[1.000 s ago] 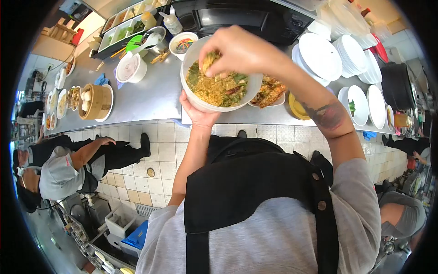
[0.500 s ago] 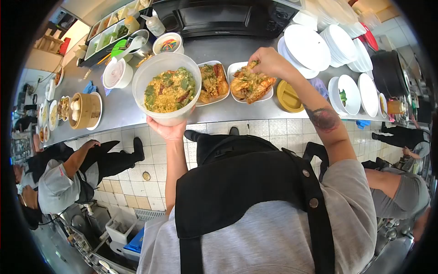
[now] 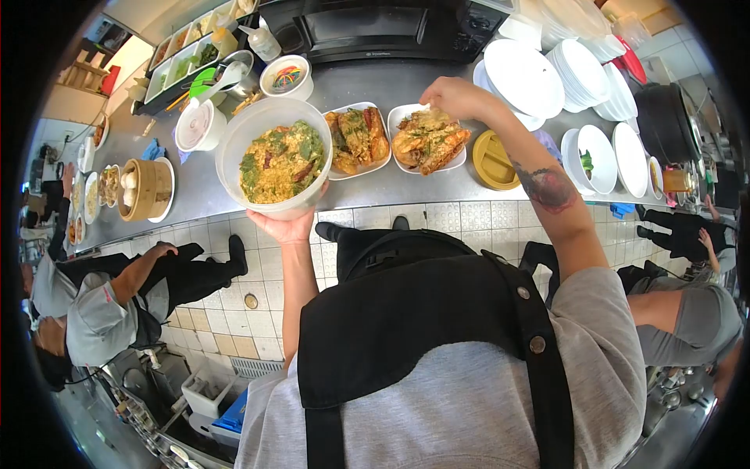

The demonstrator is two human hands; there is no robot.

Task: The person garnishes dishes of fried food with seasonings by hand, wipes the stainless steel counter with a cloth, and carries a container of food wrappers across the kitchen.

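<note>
My left hand (image 3: 285, 227) is closed around the base of a clear plastic tub (image 3: 231, 160), carrying it tilted toward me in front of the counter. Inside lies a yellow crumbly topping (image 3: 273, 170) mixed with green leaves and dark red pieces. Over the far edge of the right-hand white dish (image 3: 462, 162) is my right hand (image 3: 453, 99), fingers drawn together and pointing down; anything in them is hidden. That dish holds golden fried food (image 3: 432, 142) with crumbs on top. Beside it, a second white dish (image 3: 366, 172) holds similar fried food with green leaves, its left side partly behind the tub.
A yellow lid (image 3: 495, 160) sits right of the dishes, near stacked white plates (image 3: 523, 78) and bowls. A black microwave (image 3: 367, 31) stands behind. Leftward are a tub of rubber bands (image 3: 286, 76), a lidded tub (image 3: 200, 125) and a bamboo steamer (image 3: 143, 191). Other people stand on both sides.
The tub in my left hand has shifted slightly left, uncovering more of the middle dish. My right hand has moved a little left and up, at the dish's far edge.
</note>
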